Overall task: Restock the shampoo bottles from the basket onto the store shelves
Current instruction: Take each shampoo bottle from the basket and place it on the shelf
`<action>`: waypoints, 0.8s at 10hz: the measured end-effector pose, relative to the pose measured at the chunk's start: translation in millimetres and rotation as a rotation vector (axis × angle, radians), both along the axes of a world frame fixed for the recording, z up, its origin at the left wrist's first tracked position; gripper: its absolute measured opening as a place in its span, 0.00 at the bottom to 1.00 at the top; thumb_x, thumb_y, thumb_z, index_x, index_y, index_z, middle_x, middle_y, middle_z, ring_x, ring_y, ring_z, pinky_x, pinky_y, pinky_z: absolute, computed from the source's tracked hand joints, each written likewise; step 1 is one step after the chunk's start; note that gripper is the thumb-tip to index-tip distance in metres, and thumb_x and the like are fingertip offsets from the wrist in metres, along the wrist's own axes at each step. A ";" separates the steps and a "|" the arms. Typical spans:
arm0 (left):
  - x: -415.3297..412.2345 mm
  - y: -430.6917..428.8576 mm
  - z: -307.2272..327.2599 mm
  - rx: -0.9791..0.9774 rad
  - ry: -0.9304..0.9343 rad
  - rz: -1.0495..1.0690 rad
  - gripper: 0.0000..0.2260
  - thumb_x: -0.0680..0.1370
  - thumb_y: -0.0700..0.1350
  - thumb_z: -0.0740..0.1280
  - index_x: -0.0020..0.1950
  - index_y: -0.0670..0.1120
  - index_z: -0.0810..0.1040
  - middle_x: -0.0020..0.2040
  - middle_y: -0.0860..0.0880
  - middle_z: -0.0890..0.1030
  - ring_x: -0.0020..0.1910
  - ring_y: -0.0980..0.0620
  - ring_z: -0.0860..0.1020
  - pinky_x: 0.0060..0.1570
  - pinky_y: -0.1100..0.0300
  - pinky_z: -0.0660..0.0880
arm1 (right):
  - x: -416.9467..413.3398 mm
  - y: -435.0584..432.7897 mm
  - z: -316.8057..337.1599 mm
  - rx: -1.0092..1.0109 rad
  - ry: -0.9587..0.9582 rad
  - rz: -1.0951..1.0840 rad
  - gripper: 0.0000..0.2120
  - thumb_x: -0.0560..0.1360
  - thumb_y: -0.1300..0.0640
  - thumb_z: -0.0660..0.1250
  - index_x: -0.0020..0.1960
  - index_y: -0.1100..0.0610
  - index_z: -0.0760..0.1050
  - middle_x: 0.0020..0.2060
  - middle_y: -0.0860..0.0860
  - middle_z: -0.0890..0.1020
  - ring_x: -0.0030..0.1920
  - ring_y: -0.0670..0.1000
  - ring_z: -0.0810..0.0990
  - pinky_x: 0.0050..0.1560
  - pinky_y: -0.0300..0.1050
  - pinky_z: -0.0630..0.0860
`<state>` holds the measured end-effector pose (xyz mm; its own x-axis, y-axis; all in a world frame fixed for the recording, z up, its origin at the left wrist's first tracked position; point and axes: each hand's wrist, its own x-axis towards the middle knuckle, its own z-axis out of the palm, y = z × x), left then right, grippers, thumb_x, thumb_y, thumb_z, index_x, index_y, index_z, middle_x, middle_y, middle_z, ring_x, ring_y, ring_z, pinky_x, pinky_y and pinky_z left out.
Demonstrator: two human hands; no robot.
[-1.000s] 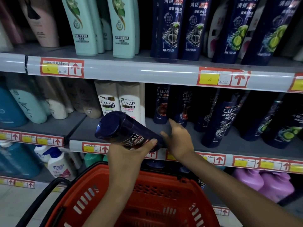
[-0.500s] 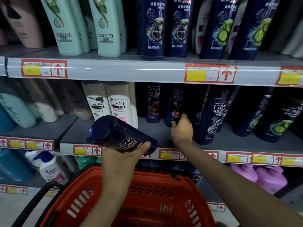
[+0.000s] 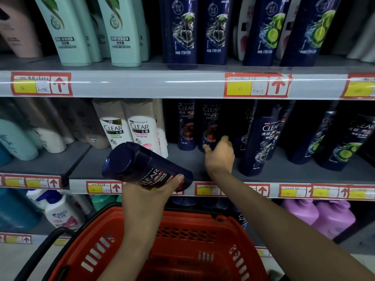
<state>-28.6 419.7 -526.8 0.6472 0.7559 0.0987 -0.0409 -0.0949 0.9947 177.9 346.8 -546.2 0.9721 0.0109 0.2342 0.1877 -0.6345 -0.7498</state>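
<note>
We've got the left hand (image 3: 146,197) wrapped round a dark navy plastic shampoo bottle (image 3: 142,165) w/ a Clear label. The thumb's pressed across the front and the other fingers are hidden under it, so it's a full grip. The bottle's tipped nearly flat, rounded cap pointing up-left at us. It hangs in front of the lip of the grey middle shelf (image 3: 182,161) and above the red plastic basket (image 3: 192,217).

The right hand (image 3: 220,157) is in on that shelf. The thumb's on one side and the curled fingers (image 3: 224,139) on the other, round the bottom part of a standing navy Clear bottle (image 3: 210,126) set toward the back. Its twin bottle (image 3: 185,124) stands upright just beside it on the left.

Other stuff:
- Two white Clear bottles (image 3: 127,128) stand left of those, right behind the held bottle's cap.
- A taller navy bottle (image 3: 261,142) stands nearer the front, just right of the right hand.
- The top shelf has mint-green bottles (image 3: 121,37) and more navy ones.
- Purple jugs (image 3: 334,216) sit on the shelf below, bottom right.
- Red and yellow price tags (image 3: 257,86) run along the shelf edges.
</note>
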 end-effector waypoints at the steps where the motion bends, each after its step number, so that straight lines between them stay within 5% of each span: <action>1: 2.0 4.0 -2.4 0.015 0.011 0.011 0.17 0.66 0.52 0.84 0.50 0.48 0.86 0.47 0.50 0.88 0.48 0.51 0.87 0.50 0.52 0.83 | 0.4 -1.2 -0.2 -0.006 0.003 0.002 0.17 0.79 0.55 0.71 0.62 0.62 0.69 0.58 0.60 0.78 0.58 0.63 0.79 0.54 0.55 0.78; 5: -10.1 -10.3 18.5 0.087 -0.114 -0.039 0.14 0.68 0.38 0.82 0.48 0.52 0.85 0.44 0.59 0.88 0.45 0.60 0.86 0.43 0.72 0.78 | -15.6 -14.9 9.8 0.033 0.048 0.065 0.23 0.79 0.57 0.71 0.70 0.62 0.69 0.63 0.60 0.77 0.62 0.63 0.78 0.57 0.52 0.76; 8: -19.7 -22.3 23.8 0.170 -0.057 -0.101 0.14 0.69 0.38 0.82 0.51 0.49 0.86 0.47 0.55 0.88 0.49 0.55 0.86 0.52 0.56 0.80 | -58.3 -43.1 32.2 0.113 0.120 0.291 0.24 0.74 0.67 0.62 0.69 0.54 0.75 0.61 0.53 0.79 0.61 0.54 0.79 0.62 0.45 0.76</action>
